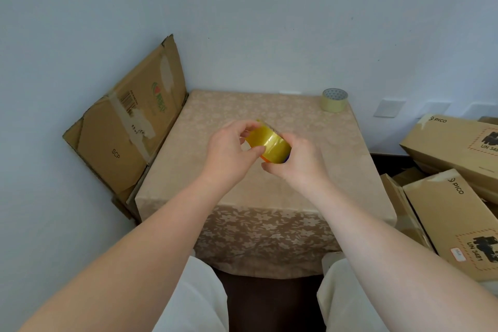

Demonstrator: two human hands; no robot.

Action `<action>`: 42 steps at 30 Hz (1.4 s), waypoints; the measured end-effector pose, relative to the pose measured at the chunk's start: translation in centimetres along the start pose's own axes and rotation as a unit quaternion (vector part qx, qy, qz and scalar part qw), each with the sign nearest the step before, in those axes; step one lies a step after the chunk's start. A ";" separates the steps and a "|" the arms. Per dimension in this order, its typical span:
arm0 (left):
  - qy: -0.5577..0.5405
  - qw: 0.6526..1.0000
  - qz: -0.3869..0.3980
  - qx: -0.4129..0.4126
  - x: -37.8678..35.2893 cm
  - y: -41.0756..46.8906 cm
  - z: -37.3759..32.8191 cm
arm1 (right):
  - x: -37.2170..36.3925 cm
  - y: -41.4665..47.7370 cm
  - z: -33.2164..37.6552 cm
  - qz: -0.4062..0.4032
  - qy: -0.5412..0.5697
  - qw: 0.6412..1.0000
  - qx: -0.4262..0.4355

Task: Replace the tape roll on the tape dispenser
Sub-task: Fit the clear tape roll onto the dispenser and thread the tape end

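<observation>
Two tape rolls show. One glossy yellow-clear tape roll [269, 144] is held above the middle of the beige floral-clothed table [269, 197], the left hand [229, 151] pinching its rim and the right hand [299, 162] curled round its other side (fingertips hidden). One paler tape roll [334, 100] stands at the table's far right corner.

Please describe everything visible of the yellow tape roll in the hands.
The yellow tape roll looks like glossy, translucent plastic tape. It is held above the cloth-covered table, its curved face toward the camera. The left hand pinches its left end; the right hand grips its right end. Small orange and blue parts show at its lower edge; what they are is unclear.
</observation>
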State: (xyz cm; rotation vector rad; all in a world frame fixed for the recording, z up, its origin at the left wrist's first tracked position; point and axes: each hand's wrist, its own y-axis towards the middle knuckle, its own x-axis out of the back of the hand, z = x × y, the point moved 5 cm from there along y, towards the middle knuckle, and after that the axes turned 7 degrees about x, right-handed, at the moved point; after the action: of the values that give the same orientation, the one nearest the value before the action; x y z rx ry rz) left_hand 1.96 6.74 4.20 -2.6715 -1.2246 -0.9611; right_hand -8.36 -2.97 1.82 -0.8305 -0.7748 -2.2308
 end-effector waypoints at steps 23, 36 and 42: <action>-0.367 0.892 0.160 0.210 -5.6 1.6 4.9 | -4.1 0.5 -4.7 0.124 0.368 0.912 -0.131; -0.264 0.951 0.106 0.117 -7.1 4.2 4.8 | -5.5 3.7 -5.5 0.019 0.492 0.840 -0.226; -0.312 0.934 0.115 0.135 -6.5 4.0 5.0 | -5.2 3.5 -5.4 0.021 0.502 0.843 -0.192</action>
State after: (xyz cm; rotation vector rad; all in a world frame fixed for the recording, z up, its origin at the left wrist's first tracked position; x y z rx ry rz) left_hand 4.16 1.08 -2.68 -2.8761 -0.9732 0.1074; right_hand -4.58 -7.14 -4.24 0.2390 0.2019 -2.3641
